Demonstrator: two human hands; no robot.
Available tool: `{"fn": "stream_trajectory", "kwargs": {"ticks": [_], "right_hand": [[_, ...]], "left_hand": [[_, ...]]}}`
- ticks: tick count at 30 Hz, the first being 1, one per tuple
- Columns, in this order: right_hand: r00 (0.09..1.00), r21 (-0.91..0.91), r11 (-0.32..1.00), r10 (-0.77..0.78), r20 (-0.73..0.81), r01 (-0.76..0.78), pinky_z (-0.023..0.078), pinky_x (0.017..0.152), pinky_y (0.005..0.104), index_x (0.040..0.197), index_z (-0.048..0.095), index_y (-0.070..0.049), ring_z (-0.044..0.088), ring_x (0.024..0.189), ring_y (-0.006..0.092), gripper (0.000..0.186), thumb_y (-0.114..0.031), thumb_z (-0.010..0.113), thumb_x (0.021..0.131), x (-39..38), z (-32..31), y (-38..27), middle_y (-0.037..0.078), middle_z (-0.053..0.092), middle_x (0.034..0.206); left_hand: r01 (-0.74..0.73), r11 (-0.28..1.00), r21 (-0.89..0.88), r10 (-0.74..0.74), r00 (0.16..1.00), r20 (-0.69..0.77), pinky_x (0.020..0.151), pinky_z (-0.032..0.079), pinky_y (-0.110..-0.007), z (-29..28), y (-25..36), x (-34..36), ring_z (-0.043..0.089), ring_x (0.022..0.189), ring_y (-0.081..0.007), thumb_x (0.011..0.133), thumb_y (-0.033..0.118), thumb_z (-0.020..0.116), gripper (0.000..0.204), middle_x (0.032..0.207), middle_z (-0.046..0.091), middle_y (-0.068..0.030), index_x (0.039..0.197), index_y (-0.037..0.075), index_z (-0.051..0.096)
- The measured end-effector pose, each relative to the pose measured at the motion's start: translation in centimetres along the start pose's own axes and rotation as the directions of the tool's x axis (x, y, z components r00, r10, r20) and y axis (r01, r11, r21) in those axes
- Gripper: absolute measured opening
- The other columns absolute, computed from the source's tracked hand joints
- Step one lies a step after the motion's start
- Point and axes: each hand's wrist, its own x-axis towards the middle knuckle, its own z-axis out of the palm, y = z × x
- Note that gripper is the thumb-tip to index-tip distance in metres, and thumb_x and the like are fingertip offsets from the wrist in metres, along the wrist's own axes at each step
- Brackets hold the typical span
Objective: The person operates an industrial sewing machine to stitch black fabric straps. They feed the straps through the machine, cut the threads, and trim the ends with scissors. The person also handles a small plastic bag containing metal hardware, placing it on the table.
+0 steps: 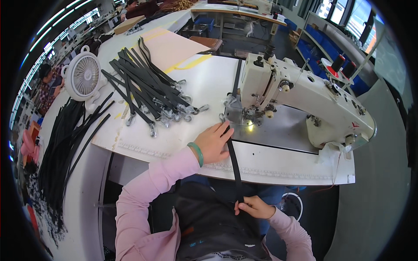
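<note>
A black strap [235, 167] runs from a metal clasp [222, 117] beside the sewing machine's plate down over the table edge toward my lap. My left hand [211, 143], a green bangle at the wrist, is closed on its upper part just below the clasp. Lower down, my right hand [252, 208] grips the same strap between thumb and fingers. The white sewing machine [283, 85] has a small light glowing at its needle. Another strap [237, 74] with a clasp lies behind, left of the machine head. A pile of straps with clasps [143, 95] lies on the table's left.
A white fan [85, 74] stands at the left, above hanging black straps [58, 152]. A pink sheet [170, 48] lies at the back. Thread spools [337, 63] stand behind the machine; blue bins [315, 35] line the right shelves. Other people [50, 87] are at the far left.
</note>
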Motion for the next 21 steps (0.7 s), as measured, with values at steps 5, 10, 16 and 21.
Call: {"fn": "stream_trajectory", "kwargs": {"ticks": [5,10,16,21], "right_hand": [[0.967,-0.065,0.997,-0.063,-0.248,0.048,0.045,0.06,0.0254,0.098,0.059,-0.003,0.056,0.071,0.0133,0.017,-0.015,0.055,0.086,1.3,-0.7,-2.6,0.007,0.061,0.092],[0.741,-0.873,0.471,-0.54,-0.4,-0.128,0.044,0.053,0.028,0.094,0.065,-0.006,0.051,0.063,0.0174,0.03,0.003,0.065,0.066,-2.4,-5.4,-5.6,0.012,0.058,0.104],[-0.486,-0.514,0.806,-0.589,-0.646,-0.293,0.044,0.075,0.0287,0.117,0.053,-0.003,0.05,0.095,0.0161,0.032,-0.021,0.045,0.093,-18.0,-31.2,-1.4,0.009,0.052,0.107],[-0.357,-0.262,0.944,-0.179,-0.917,0.201,0.045,0.078,0.0301,0.113,0.053,-0.004,0.052,0.095,0.0176,0.035,-0.031,0.043,0.093,-25.2,-40.9,2.0,0.008,0.053,0.104]], "left_hand": [[0.034,0.995,0.091,-0.032,0.999,-0.021,0.1,0.033,-0.037,4.2,-3.4,3.8,0.036,0.122,-0.0351,0.079,0.019,0.059,0.059,0.132,0.035,-0.0249,0.125,-0.009,0.035],[-0.026,0.999,-0.029,0.026,1.0,-0.01,0.101,0.031,-0.042,4.3,-2.9,4.3,0.034,0.125,-0.0349,0.081,0.023,0.059,0.055,0.133,0.034,-0.0255,0.123,-0.007,0.037],[-0.001,0.988,-0.154,-0.004,1.0,-0.028,0.1,0.031,-0.043,4.3,-3.0,4.7,0.035,0.124,-0.0341,0.078,0.019,0.063,0.04,0.132,0.036,-0.0229,0.111,0.0,0.049],[0.074,0.994,-0.082,-0.088,0.98,-0.181,0.091,0.036,-0.043,3.6,-1.5,3.7,0.045,0.111,-0.0303,0.075,0.015,0.064,0.029,0.122,0.046,-0.0164,0.101,0.005,0.057]]}}
